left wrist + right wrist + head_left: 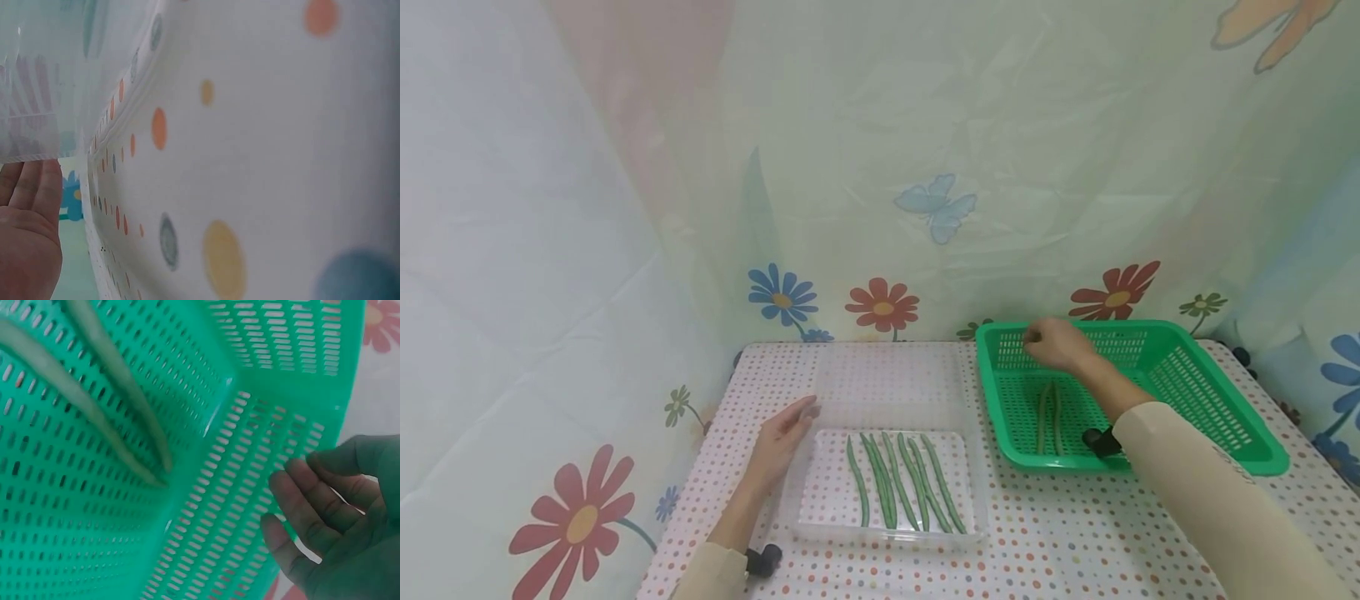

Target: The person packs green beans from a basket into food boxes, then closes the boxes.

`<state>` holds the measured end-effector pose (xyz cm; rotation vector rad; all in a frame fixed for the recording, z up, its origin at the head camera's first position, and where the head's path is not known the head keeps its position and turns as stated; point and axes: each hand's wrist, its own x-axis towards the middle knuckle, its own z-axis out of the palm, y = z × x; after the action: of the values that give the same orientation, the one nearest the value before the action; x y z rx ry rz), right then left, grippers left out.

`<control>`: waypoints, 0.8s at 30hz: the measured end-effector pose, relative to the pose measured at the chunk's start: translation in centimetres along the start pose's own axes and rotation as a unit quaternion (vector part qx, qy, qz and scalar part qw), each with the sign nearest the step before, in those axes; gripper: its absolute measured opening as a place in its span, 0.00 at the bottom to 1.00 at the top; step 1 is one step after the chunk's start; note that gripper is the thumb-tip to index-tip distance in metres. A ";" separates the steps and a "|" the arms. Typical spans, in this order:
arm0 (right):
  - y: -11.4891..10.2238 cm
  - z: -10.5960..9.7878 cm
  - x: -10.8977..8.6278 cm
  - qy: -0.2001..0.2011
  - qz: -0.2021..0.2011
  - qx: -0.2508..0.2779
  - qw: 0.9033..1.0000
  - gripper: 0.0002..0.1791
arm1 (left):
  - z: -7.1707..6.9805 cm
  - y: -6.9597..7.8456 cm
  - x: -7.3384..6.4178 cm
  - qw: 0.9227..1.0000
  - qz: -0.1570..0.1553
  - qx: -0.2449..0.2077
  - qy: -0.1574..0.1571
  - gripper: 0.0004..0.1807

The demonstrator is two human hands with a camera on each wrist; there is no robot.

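Observation:
Several green beans (891, 482) lie side by side in a clear plastic box (887, 537), whose clear lid (887, 375) is folded back behind it. My left hand (781, 435) touches the box's left side with straight fingers, also seen in the left wrist view. Over the back left of a green basket (1206, 375) hovers my right hand (1060, 343). In the right wrist view its fingers (303, 500) are loosely curled with nothing between them. Two green beans (1057, 417) lie on the basket's floor, meeting at one end in the right wrist view.
The table (1052, 533) wears a dotted white cloth. Behind it hangs a curtain (850, 208) printed with flowers and a butterfly. The basket stands to the right of the box, a narrow strip of table between them.

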<state>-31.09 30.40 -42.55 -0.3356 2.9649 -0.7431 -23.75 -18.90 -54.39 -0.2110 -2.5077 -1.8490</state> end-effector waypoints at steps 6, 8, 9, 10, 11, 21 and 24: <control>1.5 0.1 0.1 -0.018 0.022 0.002 1.000 0.16 | 0.0 0.1 -0.1 1.000 0.001 -0.003 -0.002 0.21; 1.9 0.2 0.1 -0.027 0.032 -0.009 0.999 0.14 | 0.0 0.1 -0.1 1.000 0.002 -0.002 -0.002 0.21; 2.0 0.2 0.2 -0.033 0.038 -0.015 0.999 0.15 | 0.0 0.1 -0.1 1.000 0.002 -0.002 -0.001 0.21; 2.2 0.3 0.2 -0.041 0.043 -0.021 0.998 0.18 | 0.0 0.1 -0.1 1.000 0.000 -0.001 0.000 0.21; 2.4 0.3 0.3 -0.047 0.049 -0.026 0.997 0.21 | 0.0 0.1 -0.1 1.000 0.003 0.000 0.000 0.21; 4.0 1.3 0.6 -0.098 0.105 -0.052 0.988 0.34 | 0.0 0.1 -0.1 1.000 0.007 -0.003 -0.005 0.21; 4.5 1.6 0.5 -0.106 0.111 -0.051 0.987 0.31 | 0.0 0.2 -0.1 1.000 0.002 -0.005 -0.002 0.21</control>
<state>-32.26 33.39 -46.06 -0.0802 2.7827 -0.4984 -23.60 -18.86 -54.25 -0.2195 -2.4999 -1.8630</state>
